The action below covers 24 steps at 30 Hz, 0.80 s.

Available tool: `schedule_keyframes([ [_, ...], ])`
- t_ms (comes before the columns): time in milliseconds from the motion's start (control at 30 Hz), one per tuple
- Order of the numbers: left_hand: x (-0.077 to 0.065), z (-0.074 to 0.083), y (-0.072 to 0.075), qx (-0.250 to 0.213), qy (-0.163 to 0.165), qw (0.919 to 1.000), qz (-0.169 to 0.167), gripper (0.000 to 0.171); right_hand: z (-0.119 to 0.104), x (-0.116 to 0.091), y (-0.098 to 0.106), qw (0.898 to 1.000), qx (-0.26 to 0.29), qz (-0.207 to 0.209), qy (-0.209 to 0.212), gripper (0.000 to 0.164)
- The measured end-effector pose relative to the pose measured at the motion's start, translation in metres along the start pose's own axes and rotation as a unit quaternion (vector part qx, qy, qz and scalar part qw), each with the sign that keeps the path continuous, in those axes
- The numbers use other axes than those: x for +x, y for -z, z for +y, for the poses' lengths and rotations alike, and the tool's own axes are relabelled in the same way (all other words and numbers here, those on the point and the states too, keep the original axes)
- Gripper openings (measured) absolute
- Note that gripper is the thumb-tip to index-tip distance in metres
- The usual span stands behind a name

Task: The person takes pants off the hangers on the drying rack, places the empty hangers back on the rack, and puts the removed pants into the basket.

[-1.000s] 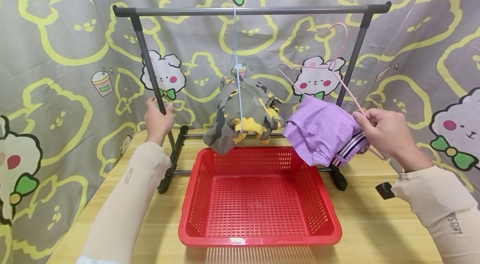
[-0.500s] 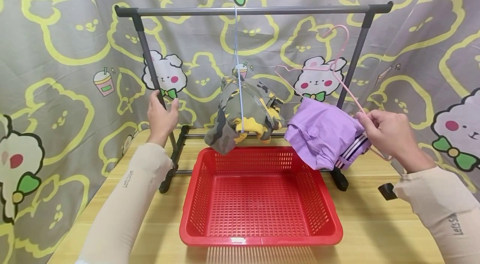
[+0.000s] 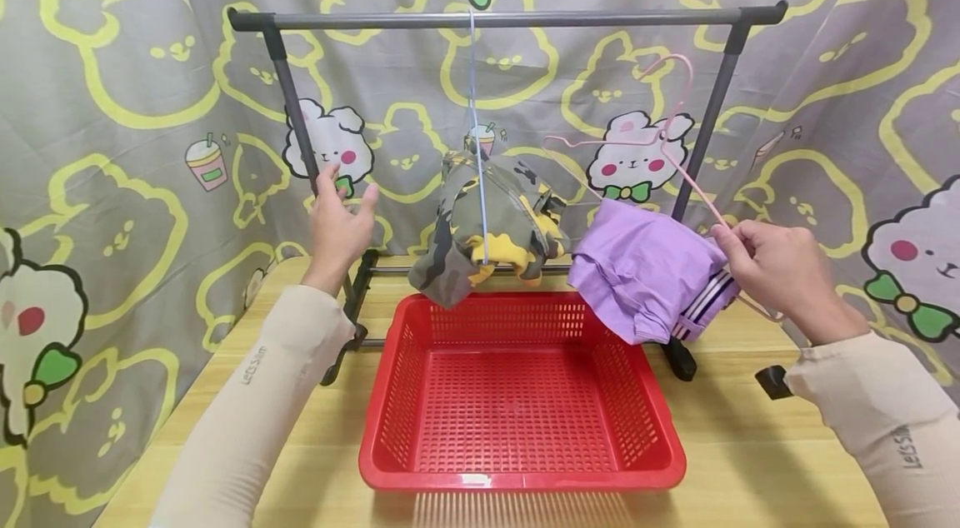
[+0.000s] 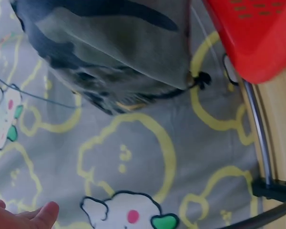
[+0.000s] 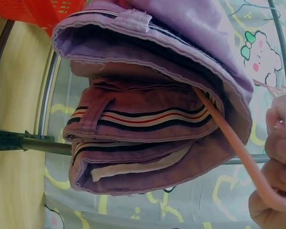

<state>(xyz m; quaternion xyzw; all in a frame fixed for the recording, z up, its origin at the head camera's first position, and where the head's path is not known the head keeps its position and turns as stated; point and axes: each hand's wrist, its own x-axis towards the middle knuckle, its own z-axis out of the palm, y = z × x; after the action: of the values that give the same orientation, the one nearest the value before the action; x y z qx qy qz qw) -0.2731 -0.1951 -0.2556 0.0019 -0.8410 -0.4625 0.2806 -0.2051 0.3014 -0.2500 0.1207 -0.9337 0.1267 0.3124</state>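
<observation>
- Since 1 second ago, the left hand (image 3: 339, 221) has let go of the rack's left post (image 3: 295, 120) and now hovers just right of it with fingers spread and holding nothing; the right hand (image 3: 776, 266) has barely shifted.
- Right hand's fingers are pinched round the lower arm of the pink hanger (image 3: 678, 146), near the right end, with the purple garment (image 3: 645, 266) draped over that same arm.
- Purple garment hangs at the right of the scene, above the far right corner of the red basket (image 3: 521, 474) and below the rack's top bar (image 3: 502, 20); the hanger's hook is not yet on the bar.
- Seen from the right wrist, the purple garment (image 5: 152, 109) is folded in several soft layers with striped trim, so it looks light and limp and could slide along the thin pink hanger (image 5: 238, 152) if that tilts.
- Best hold, in my judgement: the stiff hanger near its neck, kept level, rather than the loose cloth.
- 1 camouflage garment (image 3: 487, 220) already hangs from the bar on a blue hanger (image 3: 474, 120), left of the purple one and apart from it.
</observation>
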Motion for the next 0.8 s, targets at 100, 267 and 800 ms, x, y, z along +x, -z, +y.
schedule_keyframes([
  [100, -0.002, 0.009, 0.001, -0.012, -0.014, 0.9998, -0.005, 0.067, -0.001, 0.001, 0.0, 1.0, -0.005, -0.001, 0.002, 0.035],
  [267, -0.005, 0.021, 0.001, -0.04, -0.04, 0.9982, -0.018, 0.065, -0.002, 0.002, 0.001, 1.0, -0.02, -0.009, 0.007, 0.037],
  [800, -0.02, 0.076, -0.006, -0.111, -0.109, 0.9866, -0.047, 0.066, -0.002, 0.005, 0.0, 0.999, -0.049, -0.018, 0.014, 0.037],
])
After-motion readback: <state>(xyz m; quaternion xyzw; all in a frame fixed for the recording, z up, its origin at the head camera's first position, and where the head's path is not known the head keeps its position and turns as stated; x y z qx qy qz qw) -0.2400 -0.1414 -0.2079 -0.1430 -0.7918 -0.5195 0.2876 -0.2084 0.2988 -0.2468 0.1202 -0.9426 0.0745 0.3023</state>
